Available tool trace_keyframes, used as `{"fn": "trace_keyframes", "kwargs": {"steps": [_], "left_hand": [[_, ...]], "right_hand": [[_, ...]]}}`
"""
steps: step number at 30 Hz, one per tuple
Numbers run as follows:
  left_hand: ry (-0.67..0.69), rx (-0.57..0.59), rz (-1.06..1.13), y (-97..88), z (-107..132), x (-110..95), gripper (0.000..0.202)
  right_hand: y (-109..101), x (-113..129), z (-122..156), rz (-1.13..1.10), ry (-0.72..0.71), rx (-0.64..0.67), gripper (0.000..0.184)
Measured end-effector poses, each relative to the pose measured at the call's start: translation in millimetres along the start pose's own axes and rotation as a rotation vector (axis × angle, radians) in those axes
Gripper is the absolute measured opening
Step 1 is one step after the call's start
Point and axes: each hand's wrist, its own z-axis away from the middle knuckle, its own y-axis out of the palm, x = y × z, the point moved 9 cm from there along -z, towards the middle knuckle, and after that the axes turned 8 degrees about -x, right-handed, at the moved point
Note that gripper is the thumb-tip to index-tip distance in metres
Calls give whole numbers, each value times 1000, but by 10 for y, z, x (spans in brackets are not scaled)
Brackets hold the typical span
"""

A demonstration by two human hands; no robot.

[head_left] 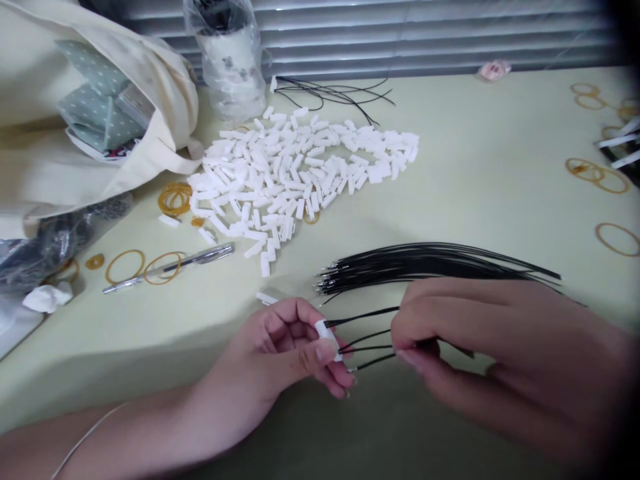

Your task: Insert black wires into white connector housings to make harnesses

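My left hand (290, 347) is closed in a pinch on a small white plastic connector (327, 337) near the table's front edge. My right hand (480, 347) is closed on a few thin black wires (370, 333) whose ends reach toward the connector; at least one seems to enter it. Just behind both hands lies a bundle of black wires (430, 263) with bare metal tips pointing left. A large heap of white connectors (295, 173) is spread across the table further back.
A cream cloth bag (75, 127) sits at the back left beside a plastic-wrapped roll (230, 60). Tweezers (170, 267) and several rubber bands (125, 265) lie at the left. More rubber bands (597, 175) lie at the right. Loose black wires (335, 93) rest by the blinds.
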Motion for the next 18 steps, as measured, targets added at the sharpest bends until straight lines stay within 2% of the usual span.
{"fn": "trace_keyframes", "kwargs": {"steps": [4,10,18], "left_hand": [[-3,-2,-19,-2,14,-1,12],[-11,1,-32,-19,20,30,11],[-12,-8,-42,-17,29,35,11]], "right_hand": [[76,-22,16,-21,-15,-55,10],[130,-92,-24,-55,4,-48,11],[161,30,-36,-36,-54,-160,16]]}}
